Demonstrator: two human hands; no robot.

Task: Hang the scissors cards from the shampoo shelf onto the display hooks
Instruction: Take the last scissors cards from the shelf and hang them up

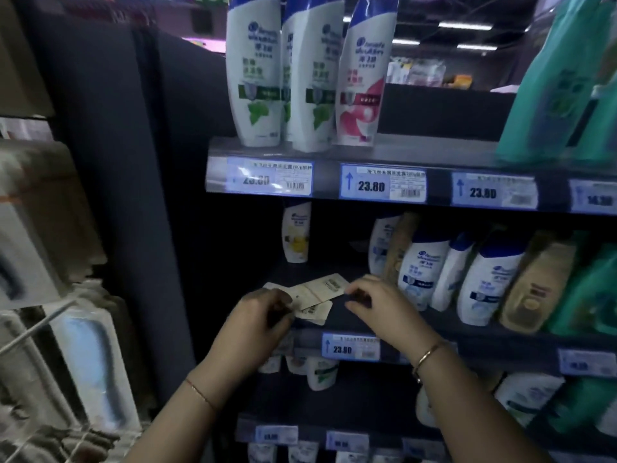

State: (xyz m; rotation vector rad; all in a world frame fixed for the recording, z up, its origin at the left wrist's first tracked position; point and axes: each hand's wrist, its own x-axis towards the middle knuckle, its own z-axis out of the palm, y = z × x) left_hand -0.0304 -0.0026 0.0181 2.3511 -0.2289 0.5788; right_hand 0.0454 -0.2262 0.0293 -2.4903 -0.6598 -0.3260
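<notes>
Several pale scissors cards [317, 292] lie fanned, backs up, on the dark middle shampoo shelf [337, 315]. My left hand [257, 319] is closed on the left ends of the lower cards. The fingertips of my right hand [377, 305] pinch the right end of the top card. The scissors themselves are hidden under the cards. Bare wire display hooks [36, 329] jut out at the far left, well apart from both hands.
White shampoo bottles [424, 272] stand close to the right of my right hand, and one small bottle [295, 232] stands behind the cards. A shelf edge with price tags [382, 185] hangs above. Blurred hanging packs [96, 369] fill the left rack.
</notes>
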